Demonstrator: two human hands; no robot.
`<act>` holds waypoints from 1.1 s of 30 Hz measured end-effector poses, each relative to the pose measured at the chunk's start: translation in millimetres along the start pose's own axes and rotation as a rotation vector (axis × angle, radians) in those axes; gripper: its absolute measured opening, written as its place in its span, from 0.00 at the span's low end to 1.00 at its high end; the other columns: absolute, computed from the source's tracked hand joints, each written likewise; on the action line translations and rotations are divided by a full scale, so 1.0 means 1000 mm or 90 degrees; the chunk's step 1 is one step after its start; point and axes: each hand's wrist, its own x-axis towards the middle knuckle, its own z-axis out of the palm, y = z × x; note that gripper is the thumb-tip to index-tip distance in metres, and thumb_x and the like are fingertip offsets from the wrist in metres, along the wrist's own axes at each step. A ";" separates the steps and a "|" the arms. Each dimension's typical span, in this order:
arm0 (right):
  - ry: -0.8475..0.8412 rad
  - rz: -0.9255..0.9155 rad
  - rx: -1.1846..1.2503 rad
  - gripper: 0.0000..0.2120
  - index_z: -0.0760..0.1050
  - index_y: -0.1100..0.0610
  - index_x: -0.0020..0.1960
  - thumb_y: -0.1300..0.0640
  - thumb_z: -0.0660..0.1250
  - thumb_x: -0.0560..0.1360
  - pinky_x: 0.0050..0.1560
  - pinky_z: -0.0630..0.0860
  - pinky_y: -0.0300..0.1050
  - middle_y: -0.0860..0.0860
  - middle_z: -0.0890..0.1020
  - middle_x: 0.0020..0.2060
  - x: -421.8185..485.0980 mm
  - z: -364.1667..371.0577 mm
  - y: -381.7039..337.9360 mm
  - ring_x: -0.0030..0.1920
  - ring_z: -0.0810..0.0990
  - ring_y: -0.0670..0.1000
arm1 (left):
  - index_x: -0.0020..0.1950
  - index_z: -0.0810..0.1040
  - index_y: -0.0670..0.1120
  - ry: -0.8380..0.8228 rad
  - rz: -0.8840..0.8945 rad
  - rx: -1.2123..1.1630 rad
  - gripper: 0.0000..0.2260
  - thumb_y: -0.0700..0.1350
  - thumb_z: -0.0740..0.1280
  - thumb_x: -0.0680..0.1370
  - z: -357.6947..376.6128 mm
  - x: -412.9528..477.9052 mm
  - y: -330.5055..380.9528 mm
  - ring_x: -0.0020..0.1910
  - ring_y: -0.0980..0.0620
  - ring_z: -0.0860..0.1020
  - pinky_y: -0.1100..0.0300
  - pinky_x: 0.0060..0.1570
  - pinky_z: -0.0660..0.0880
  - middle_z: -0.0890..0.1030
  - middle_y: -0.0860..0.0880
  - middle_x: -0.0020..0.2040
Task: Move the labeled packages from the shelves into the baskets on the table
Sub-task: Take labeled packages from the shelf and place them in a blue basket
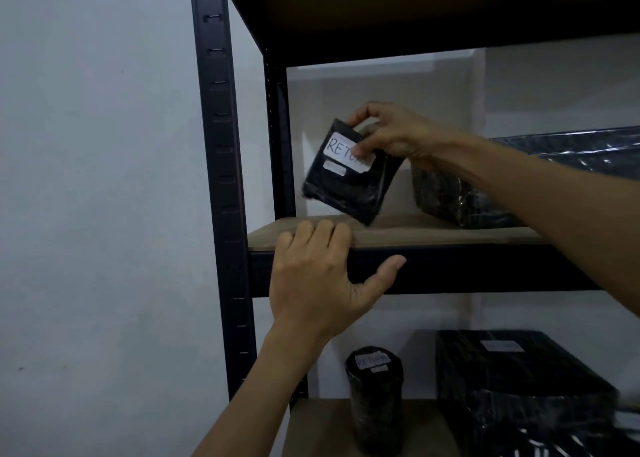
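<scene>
Small black package [346, 183], wrapped in dark plastic, is held tilted in the air just above the left end of the middle shelf [433, 235], its lower corner close to the wooden board. A white label on its face reads "RETU" in handwriting, and the thumb covers the remaining letters. A smaller white sticker sits below it. The right hand [391, 134] pinches the package at its top edge, thumb on the label and fingers curled behind. The left hand [318, 276] holds nothing. It rests on the front edge of the same shelf, fingers laid on the board and thumb stretched along the dark front beam.

A larger black-wrapped package [485, 200] lies further right on that shelf. On the shelf below stand a black cylinder package [375, 397] with a blurred white label and, to its right, a big black box [512, 370], also labelled. A dark metal upright [221, 145] frames the left side against a pale wall [86, 179].
</scene>
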 end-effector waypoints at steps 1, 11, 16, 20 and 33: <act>-0.022 -0.009 -0.040 0.14 0.72 0.56 0.53 0.68 0.68 0.71 0.32 0.79 0.40 0.54 0.81 0.40 0.002 -0.001 -0.003 0.34 0.82 0.44 | 0.38 0.75 0.44 0.001 0.001 0.000 0.28 0.69 0.56 0.75 0.000 0.000 0.000 0.36 0.47 0.74 0.53 0.39 0.67 0.76 0.48 0.35; -0.159 -0.001 -0.173 0.20 0.71 0.51 0.65 0.66 0.64 0.76 0.40 0.78 0.38 0.52 0.78 0.49 0.007 0.010 0.002 0.47 0.79 0.49 | 0.38 0.75 0.44 0.004 0.004 0.012 0.27 0.68 0.57 0.75 -0.001 0.000 0.000 0.38 0.47 0.74 0.51 0.39 0.69 0.75 0.48 0.35; -0.168 -0.017 -0.211 0.28 0.65 0.49 0.72 0.65 0.65 0.75 0.62 0.73 0.51 0.54 0.74 0.64 0.003 0.008 0.012 0.61 0.74 0.54 | 0.39 0.75 0.44 0.005 0.004 0.016 0.27 0.68 0.57 0.75 0.000 0.000 0.000 0.37 0.47 0.74 0.52 0.39 0.68 0.75 0.48 0.35; -0.168 -0.042 -0.349 0.30 0.60 0.45 0.73 0.61 0.65 0.76 0.63 0.70 0.45 0.49 0.71 0.67 0.001 0.009 0.010 0.64 0.71 0.50 | 0.39 0.75 0.44 0.000 0.001 0.013 0.27 0.68 0.56 0.75 0.000 0.000 -0.001 0.38 0.47 0.74 0.52 0.39 0.69 0.76 0.48 0.35; -0.083 -0.052 -0.110 0.16 0.72 0.53 0.51 0.58 0.75 0.67 0.40 0.82 0.50 0.53 0.81 0.44 -0.048 -0.018 -0.005 0.45 0.82 0.54 | 0.46 0.75 0.44 -0.091 -0.040 0.011 0.26 0.66 0.53 0.77 -0.009 -0.005 0.005 0.43 0.48 0.71 0.53 0.45 0.67 0.75 0.47 0.43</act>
